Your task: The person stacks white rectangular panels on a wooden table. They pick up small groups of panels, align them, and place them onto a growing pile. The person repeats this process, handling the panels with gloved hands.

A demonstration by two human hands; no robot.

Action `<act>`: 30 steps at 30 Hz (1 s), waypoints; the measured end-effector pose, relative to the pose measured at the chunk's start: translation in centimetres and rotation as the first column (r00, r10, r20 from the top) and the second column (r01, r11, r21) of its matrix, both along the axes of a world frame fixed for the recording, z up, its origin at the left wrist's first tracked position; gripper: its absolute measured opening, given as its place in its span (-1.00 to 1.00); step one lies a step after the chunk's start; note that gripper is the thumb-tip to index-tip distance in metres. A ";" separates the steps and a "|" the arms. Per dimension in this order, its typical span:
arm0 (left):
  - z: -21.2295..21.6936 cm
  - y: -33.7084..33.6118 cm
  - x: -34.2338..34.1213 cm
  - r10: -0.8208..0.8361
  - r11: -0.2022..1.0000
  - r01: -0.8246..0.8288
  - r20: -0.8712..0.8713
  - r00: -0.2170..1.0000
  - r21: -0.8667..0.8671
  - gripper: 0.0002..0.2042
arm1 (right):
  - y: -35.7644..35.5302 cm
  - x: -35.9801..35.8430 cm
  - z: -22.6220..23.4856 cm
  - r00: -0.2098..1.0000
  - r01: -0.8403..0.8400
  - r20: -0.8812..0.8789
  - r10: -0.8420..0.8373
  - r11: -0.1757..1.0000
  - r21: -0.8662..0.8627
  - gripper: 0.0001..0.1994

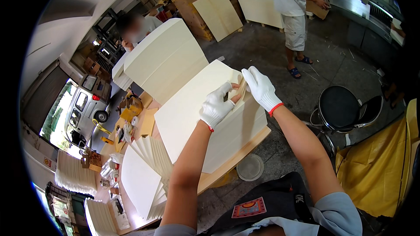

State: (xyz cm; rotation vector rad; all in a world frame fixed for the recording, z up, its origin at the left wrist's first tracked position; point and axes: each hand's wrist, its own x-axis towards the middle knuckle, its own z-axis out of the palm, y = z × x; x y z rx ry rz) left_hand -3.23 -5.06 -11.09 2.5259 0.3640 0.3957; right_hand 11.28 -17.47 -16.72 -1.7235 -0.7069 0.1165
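Observation:
A tall stack of cream paper sheets (192, 100) fills the middle of the view, and at its right corner several sheets are bent up. My left hand (217, 104), in a white knitted glove with bare thumb and fingertip, holds the lifted sheet edges. Against the same corner, my right hand (261, 88), in a white glove with a red cuff, grips the curled edges, its fingers close together. How many sheets are between the hands cannot be made out. Fanned-out white sheets (142, 170) lie near my left forearm.
Another tall paper stack (168, 61) stands beyond, with a person (135, 28) behind it. A second person (294, 13) stands by a machine (363, 11). To the right are a black stool (339, 107) and a yellow sheet (372, 175). Below the table edge sits a round lid (250, 167).

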 end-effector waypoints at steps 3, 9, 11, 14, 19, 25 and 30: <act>-0.1 -0.1 0.1 0.000 1.000 0.000 -0.013 1.000 -0.004 -0.66 | -0.2 -0.1 0.2 1.000 -0.022 0.003 0.022 1.000 0.001 -0.44; -0.2 -1.6 -0.5 -0.177 0.914 0.110 0.140 0.974 0.390 -0.57 | -3.9 1.0 0.8 0.951 0.174 0.287 -0.118 0.969 -0.176 -0.46; -0.8 -1.2 -0.4 -0.191 0.905 0.100 0.186 0.964 0.413 -0.56 | -4.6 1.6 0.1 0.939 0.183 0.335 -0.074 0.935 -0.305 -0.45; -1.5 -1.0 -0.3 -0.138 0.908 0.047 0.192 0.972 0.415 -0.61 | -5.1 1.4 0.1 0.901 0.118 0.423 0.098 0.883 -0.455 -0.45; -0.5 -1.2 0.5 -0.066 0.924 0.035 0.070 0.995 0.382 -0.66 | -4.8 2.2 -0.2 0.779 0.118 0.599 0.185 0.895 -0.429 -0.47; -0.3 -0.2 2.3 0.004 0.943 0.005 -0.024 1.000 0.334 -0.63 | -3.9 2.7 0.7 0.726 0.065 0.665 0.172 0.947 -0.316 -0.50; -1.1 0.3 1.2 -0.050 0.990 0.051 -0.012 0.999 0.129 -0.58 | -2.2 0.7 1.2 0.983 -0.159 0.069 0.168 0.981 -0.113 -0.46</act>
